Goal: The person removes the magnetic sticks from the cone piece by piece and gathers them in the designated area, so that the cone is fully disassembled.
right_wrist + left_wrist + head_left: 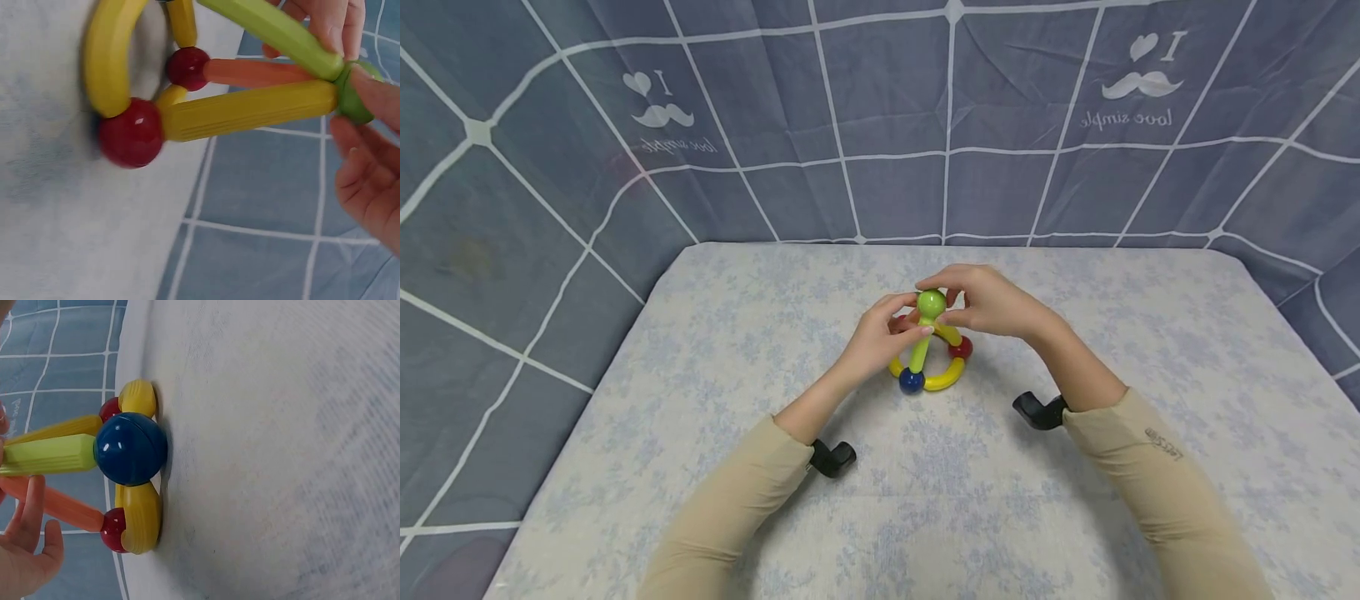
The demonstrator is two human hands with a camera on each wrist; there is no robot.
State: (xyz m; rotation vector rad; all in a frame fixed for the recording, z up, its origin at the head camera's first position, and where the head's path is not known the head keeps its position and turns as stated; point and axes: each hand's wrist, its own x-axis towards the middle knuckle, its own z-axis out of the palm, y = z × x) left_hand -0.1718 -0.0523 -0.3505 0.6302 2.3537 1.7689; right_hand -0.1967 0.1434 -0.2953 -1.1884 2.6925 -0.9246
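Rod-and-ball frame (918, 357), approx. ctr of head view. R hand (988, 304) pinches green ball (932, 302) at apex; L hand (878, 340) pinches upper end of green rod (278, 34), foot at blue ball (912, 382), just below ctr. Prob. best: steady rod w/ L, press ball evenly, so yellow rod (250, 112) & orange rod (262, 72) (upper R, R-wrist view) don't slip.

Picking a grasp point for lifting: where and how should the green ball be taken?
Probably best pinched from above, thumb and fingers on opposite sides of the upper half of the green ball. The green rod, straight yellow rod and orange rod all slope down from it to the base ring, crowding its underside; the round top has no rods.
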